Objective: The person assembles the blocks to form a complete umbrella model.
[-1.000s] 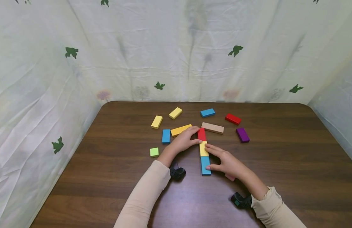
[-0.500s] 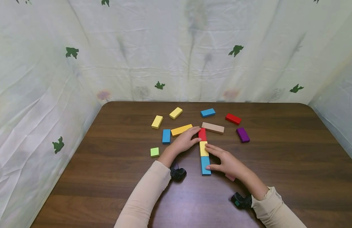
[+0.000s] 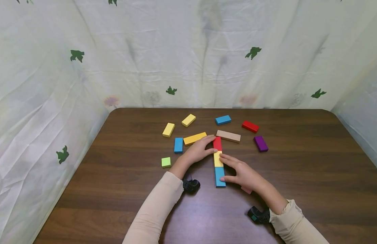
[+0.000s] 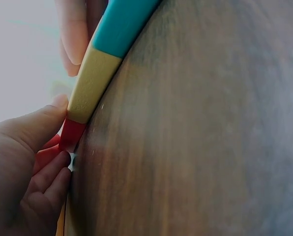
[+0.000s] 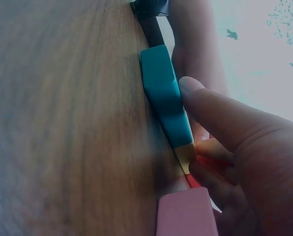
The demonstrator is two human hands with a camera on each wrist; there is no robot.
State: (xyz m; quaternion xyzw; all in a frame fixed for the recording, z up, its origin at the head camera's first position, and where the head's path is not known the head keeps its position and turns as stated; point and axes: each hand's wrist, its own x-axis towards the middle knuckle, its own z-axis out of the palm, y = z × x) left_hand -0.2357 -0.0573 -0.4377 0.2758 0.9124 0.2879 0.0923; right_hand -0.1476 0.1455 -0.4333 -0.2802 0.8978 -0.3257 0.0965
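Note:
Three wooden blocks lie end to end in a line on the brown table: a red block (image 3: 217, 143) farthest, a yellow block (image 3: 218, 160) in the middle, a blue block (image 3: 220, 175) nearest. My left hand (image 3: 198, 151) holds the red block, fingertips at its far end and thumb by its joint with the yellow one. On the right side, my right hand (image 3: 241, 172) touches the line with loosely extended fingers at the yellow block and the thumb tip on the blue block's edge. A pink block (image 5: 186, 214) lies partly hidden beneath the right hand.
Behind the left hand lie a long orange-yellow block (image 3: 193, 139), a blue block (image 3: 178, 145) and a green cube (image 3: 165, 162). A long beige block (image 3: 229, 136) sits near the red end. Red (image 3: 250, 126) and purple (image 3: 260, 143) blocks are to the right, several others at the back.
The red block and my left fingertips have shifted very slightly to the right, more in line with the yellow block. My right hand keeps its place.

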